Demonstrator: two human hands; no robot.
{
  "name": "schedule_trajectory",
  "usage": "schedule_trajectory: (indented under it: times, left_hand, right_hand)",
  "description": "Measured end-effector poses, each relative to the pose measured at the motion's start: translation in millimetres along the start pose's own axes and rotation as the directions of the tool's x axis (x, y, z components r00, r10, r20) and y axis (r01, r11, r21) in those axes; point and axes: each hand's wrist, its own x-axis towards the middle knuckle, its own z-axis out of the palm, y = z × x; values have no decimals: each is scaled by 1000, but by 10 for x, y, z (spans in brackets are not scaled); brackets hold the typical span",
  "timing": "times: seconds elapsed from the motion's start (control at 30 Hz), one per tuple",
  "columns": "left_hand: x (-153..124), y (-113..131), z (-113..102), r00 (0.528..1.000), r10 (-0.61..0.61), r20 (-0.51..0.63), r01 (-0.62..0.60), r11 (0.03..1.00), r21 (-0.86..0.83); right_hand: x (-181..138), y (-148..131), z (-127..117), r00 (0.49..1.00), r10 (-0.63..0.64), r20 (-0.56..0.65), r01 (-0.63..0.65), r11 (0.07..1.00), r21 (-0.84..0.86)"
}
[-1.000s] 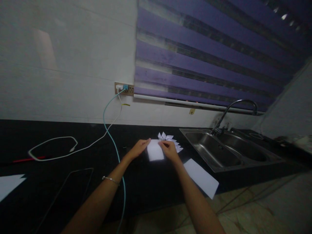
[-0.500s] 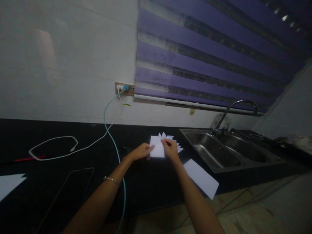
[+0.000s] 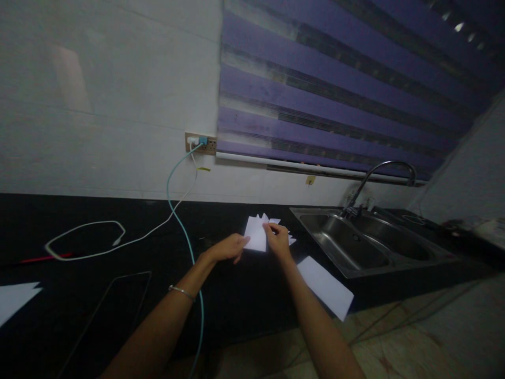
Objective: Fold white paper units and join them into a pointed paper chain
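A small white paper sheet (image 3: 256, 235) is lifted off the black counter (image 3: 236, 295), tilted up between my two hands. My left hand (image 3: 229, 247) pinches its lower left corner, fingers closed on the paper. My right hand (image 3: 278, 240) grips its upper right edge between thumb and fingers. Just behind the sheet lies a pile of folded white paper pieces (image 3: 284, 232) with pointed tips, partly hidden by the sheet and my right hand. I wear a thin bracelet (image 3: 179, 290) on my left wrist.
Another white sheet (image 3: 325, 287) lies at the counter's front edge. A steel sink (image 3: 366, 247) with a tap (image 3: 379, 176) sits to the right. A teal cable (image 3: 179, 221) and a white cable (image 3: 87, 239) run from the wall socket (image 3: 200, 142). A dark phone (image 3: 114, 305) lies at left.
The sheet went from lying flat on the counter to being lifted and tilted upright. Both hands rose slightly and moved toward the wall with it.
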Motion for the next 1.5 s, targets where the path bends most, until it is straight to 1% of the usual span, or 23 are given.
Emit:
schedule_trajectory:
  times: [0.07, 0.13, 0.17, 0.23, 0.33, 0.43, 0.5, 0.6, 0.7, 0.73, 0.8, 0.87, 0.93, 1.0, 1.07, 1.1, 1.17, 1.27, 1.33, 1.43, 1.5]
  left_hand:
    - [10, -6, 4, 1000, -3, -13, 3, 1000, -13]
    - [12, 10, -1, 1000, -8, -27, 6, 998, -61]
    - [9, 25, -8, 999, -6, -54, 0, 996, -94]
    - [2, 56, -36, 990, 17, -144, -42, 983, -176]
    - [-3, 62, -102, 959, 57, -278, -147, 938, -315]
    - [9, 11, -171, 955, -1, -296, -125, 906, -405]
    - [23, -24, -202, 953, -12, -303, -128, 889, -440]
    - [39, -38, -220, 937, 3, -350, -170, 878, -448]
    - [33, -16, -222, 911, -5, -413, -201, 868, -454]
    - [25, -6, -223, 903, -10, -429, -207, 866, -456]
    - [6, 9, -228, 894, -10, -448, -221, 861, -459]
    - [-3, 18, -241, 897, -5, -442, -234, 843, -484]
    - [8, 17, -261, 913, -17, -407, -234, 796, -558]
    - [38, 8, -277, 945, -71, -318, -167, 733, -659]
    - [69, -6, -277, 969, -154, -196, -33, 701, -712]
    - [79, -14, -267, 968, -180, -175, 8, 718, -696]
    - [80, -30, -232, 973, -164, -161, 37, 804, -594]
    - [60, -51, -175, 984, -40, -173, -35, 911, -411]
    - [54, -65, -156, 980, -8, -199, -61, 938, -342]
    - [66, -90, -158, 968, 11, -252, -88, 950, -298]
    - [75, -104, -164, 964, 27, -266, -105, 954, -281]
  right_hand:
    - [2, 4, -9, 1000, 5, -1, -5, 1000, 0]
    - [7, 10, -18, 1000, 6, 17, -6, 1000, 5]
    - [9, 12, -22, 999, 4, 36, -5, 1000, 8]
    - [11, 11, -27, 996, 1, 85, -2, 1000, 18]
    - [7, -3, -29, 990, 1, 139, -6, 999, 36]
    - [2, -12, -28, 986, 1, 165, -11, 998, 60]
    - [0, 0, -18, 983, 9, 181, -24, 996, 81]
    - [-8, 45, 19, 971, 55, 231, -95, 982, 165]
    - [-23, 94, 58, 942, 130, 309, -228, 925, 305]
    - [-26, 104, 63, 935, 139, 327, -251, 909, 332]
    - [-28, 113, 61, 932, 124, 342, -247, 906, 344]
    - [-23, 116, 50, 932, 106, 345, -228, 915, 334]
    - [-17, 124, 41, 935, 113, 337, -230, 916, 330]
    - [-17, 135, 38, 937, 130, 324, -239, 915, 324]
    - [-20, 140, 40, 939, 130, 318, -233, 921, 311]
    - [-22, 138, 41, 938, 125, 322, -229, 924, 308]
    - [-21, 124, 47, 933, 118, 341, -233, 918, 320]
    - [-12, 94, 63, 916, 133, 379, -282, 885, 370]
    - [-10, 77, 76, 901, 160, 402, -334, 848, 411]
    - [-28, 57, 85, 874, 194, 446, -407, 794, 451]
    - [-50, 45, 81, 858, 187, 479, -421, 791, 444]
